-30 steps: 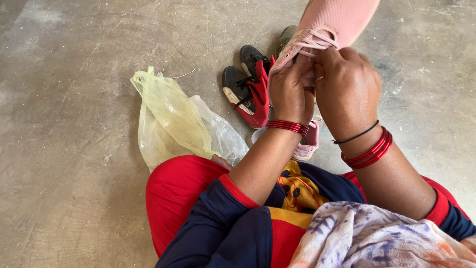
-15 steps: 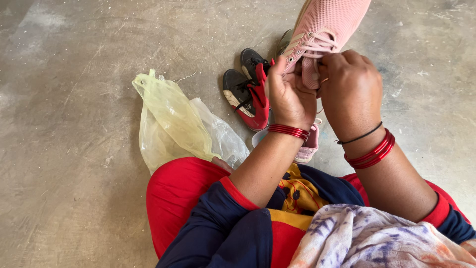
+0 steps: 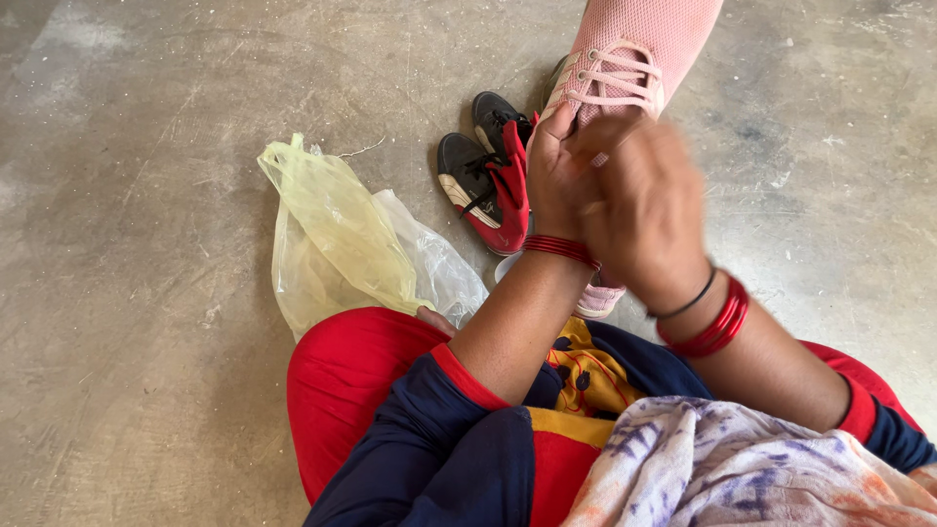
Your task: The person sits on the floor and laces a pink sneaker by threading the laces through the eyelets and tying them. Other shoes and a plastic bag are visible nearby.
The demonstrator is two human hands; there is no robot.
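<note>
matt pink knit-mesh shoe [image 3: 639, 44], thin crinkled glossy plastic bag [image 3: 337, 234], rough matt concrete floor [image 3: 146, 146]

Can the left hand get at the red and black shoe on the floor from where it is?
Probably yes: the left hand holds the pink shoe right beside the red and black shoe, nothing between them, though it must let go first.

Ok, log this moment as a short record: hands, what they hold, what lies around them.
left hand: grips the pink shoe at its lace end
right hand: blurred, over the pink shoe's opening; grip cannot be told
pink shoe: raised off the floor, laces threaded
behind the hands: red and black shoes on the concrete floor
below the wrists: second pink shoe, mostly hidden
left side: yellow plastic bag, crumpled
</note>
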